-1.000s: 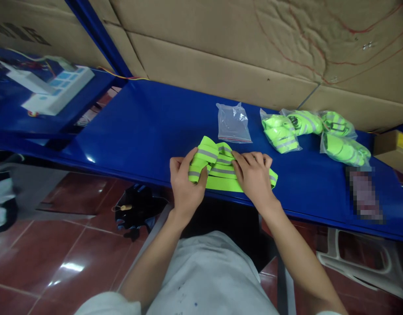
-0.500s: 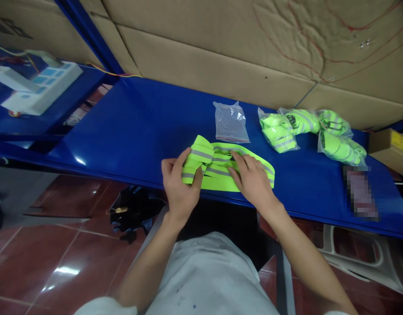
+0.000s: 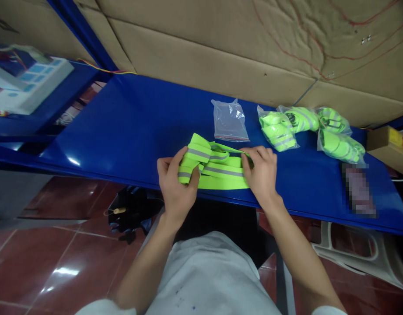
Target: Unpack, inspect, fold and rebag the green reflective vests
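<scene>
A neon-yellow reflective strap [image 3: 222, 170] with a grey stripe lies in loops near the front edge of the blue table [image 3: 132, 118]. My left hand [image 3: 177, 186] is closed around its folded left end, thumb in front and fingers behind. At the other side, my right hand [image 3: 262, 173] pinches the strap's upper length between thumb and fingers; part of the strap is hidden behind that hand. Just beyond the strap lies a flat clear zip bag [image 3: 230, 120] with a red line along its near edge.
Several clear bags [image 3: 278, 131] of rolled neon straps sit at the back right. Nearer lies a blurred-out flat object [image 3: 359, 190]. A cardboard box [image 3: 387, 146] stands at the right end, a white power strip [image 3: 32, 85] at the left. Cardboard sheeting [image 3: 201, 57] walls the back.
My right hand has shifted slightly right and up, from resting spread over the strap to pinching its upper length, drawing it straighter. My left hand keeps its hold.
</scene>
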Demonstrator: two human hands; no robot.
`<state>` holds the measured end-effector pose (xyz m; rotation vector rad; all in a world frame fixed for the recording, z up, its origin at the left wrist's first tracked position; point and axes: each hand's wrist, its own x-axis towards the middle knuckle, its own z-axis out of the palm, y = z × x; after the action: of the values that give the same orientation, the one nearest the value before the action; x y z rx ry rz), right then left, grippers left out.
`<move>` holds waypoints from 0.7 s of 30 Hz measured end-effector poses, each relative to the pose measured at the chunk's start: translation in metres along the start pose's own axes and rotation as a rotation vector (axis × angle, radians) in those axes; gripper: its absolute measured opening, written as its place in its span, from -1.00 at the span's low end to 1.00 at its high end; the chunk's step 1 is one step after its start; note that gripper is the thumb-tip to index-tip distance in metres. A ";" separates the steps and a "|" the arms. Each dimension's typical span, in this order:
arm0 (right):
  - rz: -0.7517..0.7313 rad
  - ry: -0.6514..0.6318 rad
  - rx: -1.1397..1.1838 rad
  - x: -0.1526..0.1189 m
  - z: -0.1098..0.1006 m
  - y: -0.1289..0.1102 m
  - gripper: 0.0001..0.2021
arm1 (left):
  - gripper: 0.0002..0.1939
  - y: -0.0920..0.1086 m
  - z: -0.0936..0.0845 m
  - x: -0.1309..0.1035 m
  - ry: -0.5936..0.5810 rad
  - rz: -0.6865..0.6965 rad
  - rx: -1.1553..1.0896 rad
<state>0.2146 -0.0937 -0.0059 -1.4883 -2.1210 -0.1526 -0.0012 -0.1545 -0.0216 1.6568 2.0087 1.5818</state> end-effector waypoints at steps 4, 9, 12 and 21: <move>-0.147 0.055 -0.027 -0.003 -0.014 -0.001 -0.75 | -0.48 -0.003 -0.002 0.003 -0.010 -0.024 -0.018; -0.221 -0.260 0.054 0.011 -0.020 -0.013 -0.48 | -0.48 -0.004 -0.003 0.003 -0.044 -0.023 -0.038; -0.208 -0.357 0.065 0.024 -0.011 -0.019 -0.55 | -0.48 -0.005 -0.003 0.003 -0.046 -0.029 -0.024; -0.275 -0.201 -0.169 0.026 -0.008 -0.028 -0.73 | -0.49 -0.003 0.000 0.001 -0.023 0.001 -0.012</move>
<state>0.1858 -0.0857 0.0195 -1.3432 -2.5257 -0.2996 -0.0038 -0.1533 -0.0231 1.6650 1.9834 1.5645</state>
